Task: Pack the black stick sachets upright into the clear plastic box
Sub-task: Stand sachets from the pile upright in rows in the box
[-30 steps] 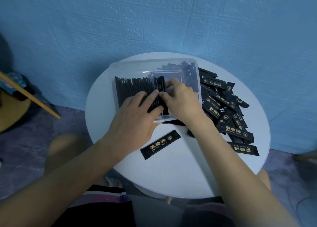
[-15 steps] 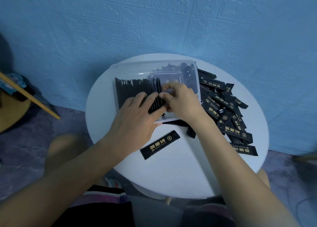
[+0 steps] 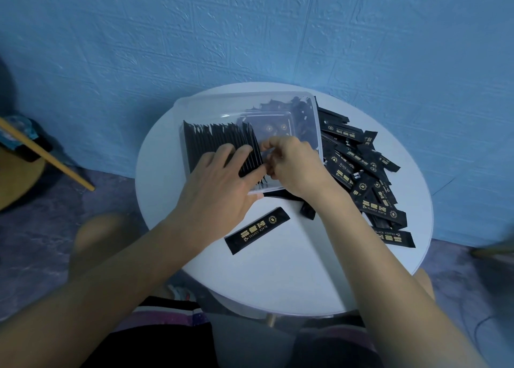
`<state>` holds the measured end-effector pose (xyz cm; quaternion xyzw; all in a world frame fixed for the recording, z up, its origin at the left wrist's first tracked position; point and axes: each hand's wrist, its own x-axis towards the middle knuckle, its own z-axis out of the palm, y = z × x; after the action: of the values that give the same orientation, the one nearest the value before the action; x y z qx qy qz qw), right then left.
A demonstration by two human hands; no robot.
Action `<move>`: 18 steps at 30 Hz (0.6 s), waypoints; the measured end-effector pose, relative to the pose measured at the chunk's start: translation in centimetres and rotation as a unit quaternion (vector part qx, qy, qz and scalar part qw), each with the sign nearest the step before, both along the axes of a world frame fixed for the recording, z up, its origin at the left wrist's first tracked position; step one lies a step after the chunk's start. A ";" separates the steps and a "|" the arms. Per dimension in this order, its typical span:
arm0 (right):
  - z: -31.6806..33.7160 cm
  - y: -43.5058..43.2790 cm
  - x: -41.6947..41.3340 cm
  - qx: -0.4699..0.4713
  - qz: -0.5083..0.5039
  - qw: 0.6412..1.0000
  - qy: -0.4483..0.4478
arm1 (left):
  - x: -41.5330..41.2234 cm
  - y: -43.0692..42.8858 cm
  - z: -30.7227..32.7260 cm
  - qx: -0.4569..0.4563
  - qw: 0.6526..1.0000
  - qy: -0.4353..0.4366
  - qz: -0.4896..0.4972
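A clear plastic box point(image 3: 247, 103) stands on the round white table point(image 3: 278, 278). A row of black stick sachets point(image 3: 211, 136) stands upright in its left half. My left hand point(image 3: 219, 184) lies over the row's near side, its straight fingers pressing the sachets together. My right hand point(image 3: 294, 167) is in the box at the row's right end with its fingers curled against the last sachet; a grip is not visible. One loose sachet point(image 3: 257, 230) lies flat in front of the box. A pile of sachets point(image 3: 361, 173) lies to the box's right.
A blue textured wall rises directly behind the table. At the left, a wooden stick point(image 3: 47, 156) slants over dark objects on the floor. My knees sit under the table's near edge. A single sachet point(image 3: 395, 238) lies near the table's right edge.
The sachet that my right hand held above the row has gone down level with the other sachets. My left hand stays pressed on the row.
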<state>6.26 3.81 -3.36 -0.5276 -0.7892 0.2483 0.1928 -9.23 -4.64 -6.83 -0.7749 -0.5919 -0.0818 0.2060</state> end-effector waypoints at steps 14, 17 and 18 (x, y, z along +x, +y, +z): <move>1.1 -1.4 0.8 0.034 0.045 0.997 -0.055 | -0.6 0.5 -0.1 -0.002 1.000 -0.007 -0.017; 2.2 -3.4 1.8 0.110 0.054 0.993 0.005 | -0.9 0.8 -0.1 -0.004 1.000 -0.005 -0.008; 2.6 -4.2 2.3 0.121 0.066 0.990 0.029 | -1.1 0.9 -0.1 -0.007 1.000 -0.004 -0.005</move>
<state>8.60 -0.42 -0.72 -0.4400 -0.8404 0.1782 0.2613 -10.28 -3.77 -6.92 -0.7788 -0.5895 -0.0822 0.1979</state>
